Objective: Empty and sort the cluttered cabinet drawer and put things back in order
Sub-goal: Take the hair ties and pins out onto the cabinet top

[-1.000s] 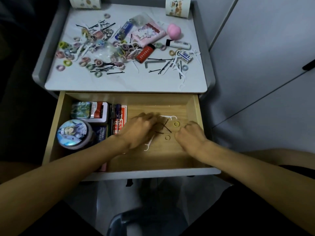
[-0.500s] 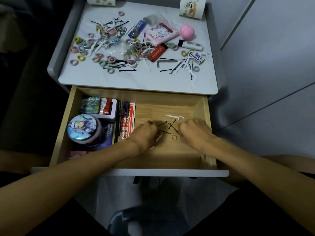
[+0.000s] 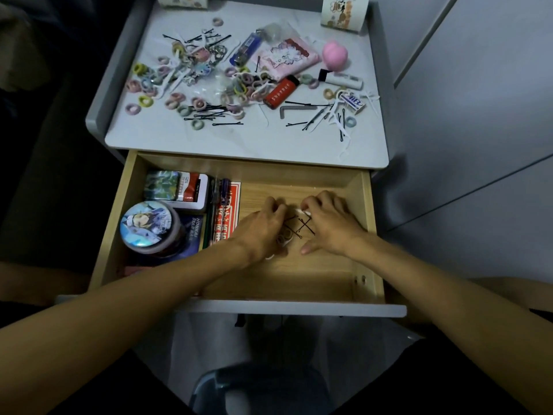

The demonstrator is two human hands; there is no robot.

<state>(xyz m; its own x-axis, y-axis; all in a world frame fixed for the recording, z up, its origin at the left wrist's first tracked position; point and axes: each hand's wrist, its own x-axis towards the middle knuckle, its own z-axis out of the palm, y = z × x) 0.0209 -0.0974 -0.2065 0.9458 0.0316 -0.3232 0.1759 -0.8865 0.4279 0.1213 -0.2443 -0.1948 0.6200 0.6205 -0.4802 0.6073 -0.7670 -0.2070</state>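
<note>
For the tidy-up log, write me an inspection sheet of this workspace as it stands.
Surface: pale marbled cabinet top with raised grey rim.
Job's things: open light wooden drawer; round illustrated tin, rectangular printed tin, red card pack at its left side; thin black hairpins on its floor.
Clutter: pastel hair ties, red lighter, blue lighter, pink pouch, grey hex key strewn on top.
Hands: left hand and right hand flank the hairpins, fingers curled; grip unclear.
Cables: nothing seen.
Surroundings: grey panels right; greyish rounded object below, unclear.
</note>
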